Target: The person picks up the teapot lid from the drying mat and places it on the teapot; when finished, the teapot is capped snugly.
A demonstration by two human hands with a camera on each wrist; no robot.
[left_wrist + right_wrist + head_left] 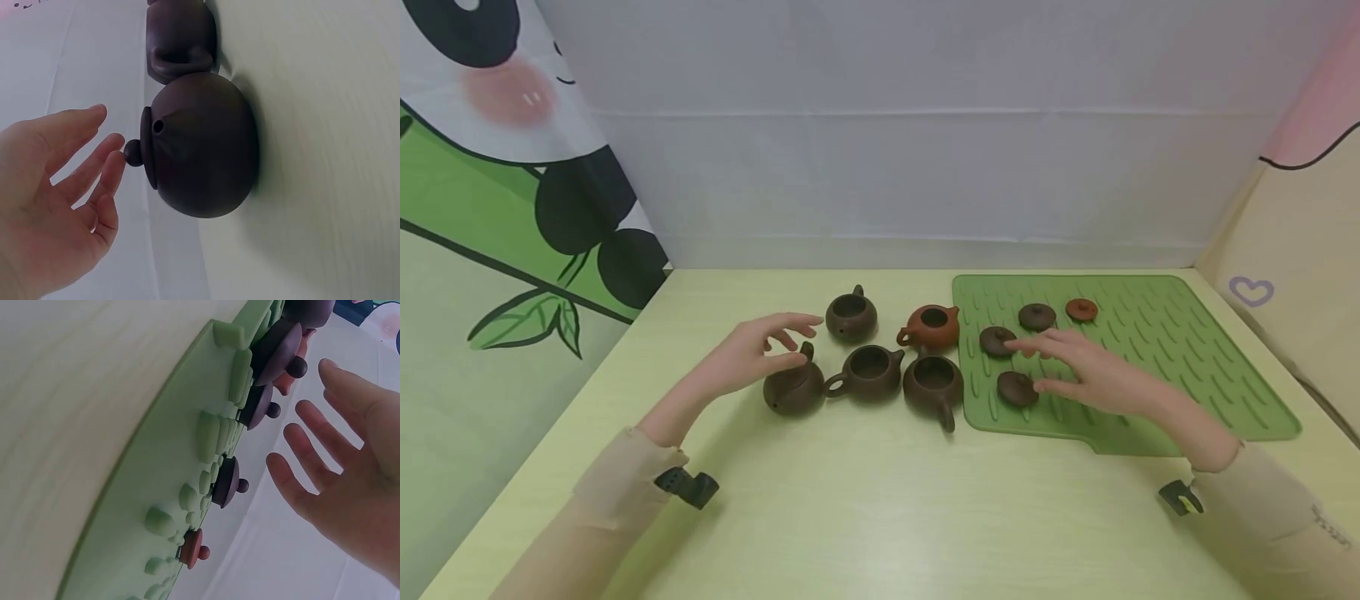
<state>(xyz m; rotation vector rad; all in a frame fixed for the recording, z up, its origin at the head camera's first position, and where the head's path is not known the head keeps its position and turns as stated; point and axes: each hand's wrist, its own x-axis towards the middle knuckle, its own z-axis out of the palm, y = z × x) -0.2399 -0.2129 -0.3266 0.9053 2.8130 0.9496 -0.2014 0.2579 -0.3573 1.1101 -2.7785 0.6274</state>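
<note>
My left hand (752, 357) hovers over a dark brown teapot (793, 390) with its lid on. In the left wrist view the fingertips are right at the lid's round knob (133, 152), with the fingers loosely bent. To the right stand three lidless dark teapots, one at the back (852, 329), one in the middle (874, 385) and one beside the mat (928, 387), plus a lidless reddish teapot (934, 335). My right hand (1093, 371) is held over the lids with fingers spread, nearest the front dark lid (1017, 389) and a second dark lid (994, 341).
A green ridged mat (1180, 350) lies on the right of the pale table (865, 517). Another dark lid (1037, 317) and a reddish lid (1082, 310) lie farther back on it. A white cloth (895, 183) hangs behind; a printed panel (550, 250) stands left.
</note>
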